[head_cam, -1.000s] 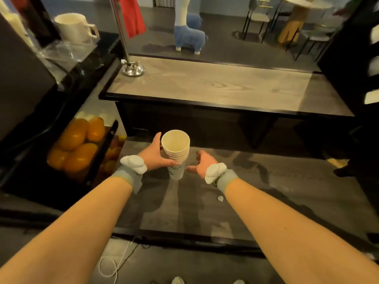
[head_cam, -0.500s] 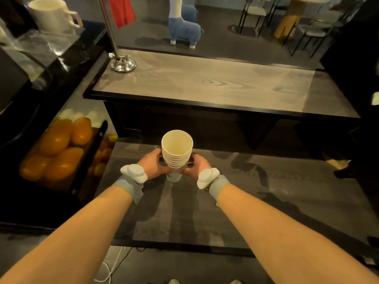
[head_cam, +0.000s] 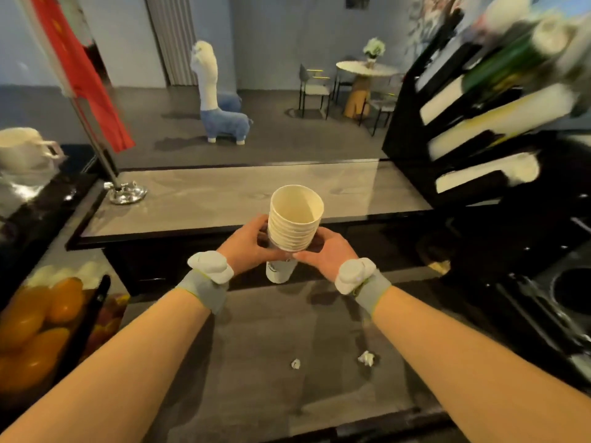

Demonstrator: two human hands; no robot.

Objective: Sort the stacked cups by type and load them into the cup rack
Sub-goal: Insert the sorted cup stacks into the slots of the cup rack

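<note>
**Stack of paper cups, held in both hands above the bench**

Item: stack of cups, cream paper, nested, mouth up and tipped slightly toward the far side. Many rims show as ridges in the upper part; the lowest cup, white with a dark printed mark, sticks out below the hands. The stack is held clear of the bench, over its far edge.

Left hand: wrapped around the left side of the stack, fingers curled on the ridged part. A grey wristband with a white pad sits on the wrist.

Right hand: closed on the right side of the stack, thumb across the near face just under the ridges. Same wristband and pad.

Cup rack: black, slanted slots, far right, blurred; long white stacks lie in several slots.

Surroundings: two small crumpled scraps of paper on the near bench; a higher wood-grain counter beyond the hands, with a flagpole base at its left end; oranges in a bin at near left; a white mug at far left.
</note>
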